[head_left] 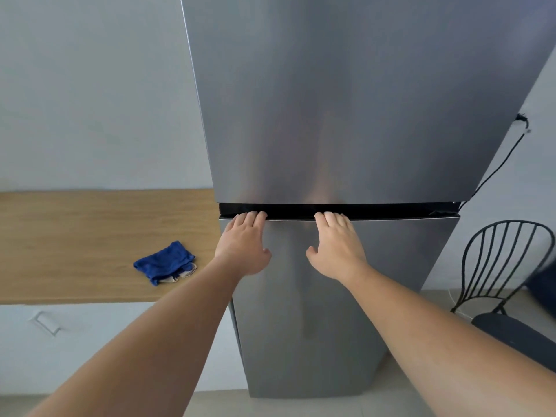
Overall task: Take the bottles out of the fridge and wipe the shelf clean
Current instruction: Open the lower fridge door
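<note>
A tall grey two-door fridge fills the middle of the view, both doors closed. My left hand and my right hand lie flat on the lower door, their fingertips hooked over its top edge in the dark gap between the doors. A folded blue cloth lies on the wooden counter to the left of the fridge. The bottles and the shelf are hidden behind the doors.
A black wire chair stands to the right of the fridge. A black power cable runs down the wall behind it. White cabinet fronts with a handle sit below the counter.
</note>
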A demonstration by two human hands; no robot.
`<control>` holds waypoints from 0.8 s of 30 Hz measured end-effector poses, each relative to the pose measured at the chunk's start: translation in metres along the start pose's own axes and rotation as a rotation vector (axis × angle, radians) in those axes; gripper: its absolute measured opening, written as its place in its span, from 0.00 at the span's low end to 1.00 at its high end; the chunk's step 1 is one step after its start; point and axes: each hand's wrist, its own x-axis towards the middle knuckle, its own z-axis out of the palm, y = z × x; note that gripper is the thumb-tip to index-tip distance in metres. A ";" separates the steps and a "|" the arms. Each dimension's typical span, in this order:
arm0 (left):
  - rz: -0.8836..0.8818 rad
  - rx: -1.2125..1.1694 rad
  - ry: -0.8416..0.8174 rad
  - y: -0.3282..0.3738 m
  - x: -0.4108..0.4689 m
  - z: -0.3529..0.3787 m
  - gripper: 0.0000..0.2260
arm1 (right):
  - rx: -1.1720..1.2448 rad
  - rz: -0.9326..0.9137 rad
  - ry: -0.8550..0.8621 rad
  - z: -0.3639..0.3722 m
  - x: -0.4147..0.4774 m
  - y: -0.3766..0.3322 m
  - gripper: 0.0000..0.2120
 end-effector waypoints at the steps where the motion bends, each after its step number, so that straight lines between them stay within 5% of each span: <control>1: 0.005 -0.008 -0.014 0.000 -0.001 -0.002 0.37 | 0.032 0.012 -0.008 -0.003 0.001 -0.002 0.27; 6: 0.034 0.004 -0.026 0.001 -0.013 -0.009 0.32 | 0.166 0.112 0.002 -0.014 -0.011 -0.008 0.19; 10: 0.290 0.107 0.173 -0.003 -0.046 -0.023 0.19 | 0.112 0.120 0.148 -0.014 -0.050 -0.015 0.18; 13: 0.390 0.024 0.275 -0.002 -0.063 -0.047 0.21 | 0.188 0.199 0.233 -0.012 -0.084 -0.025 0.22; 18: 0.397 -0.380 -0.464 0.047 -0.086 -0.081 0.26 | 0.464 0.350 0.394 -0.009 -0.156 -0.053 0.30; 24: 0.518 -0.424 -0.479 0.102 -0.088 -0.079 0.26 | 0.653 0.340 0.321 -0.040 -0.215 -0.055 0.33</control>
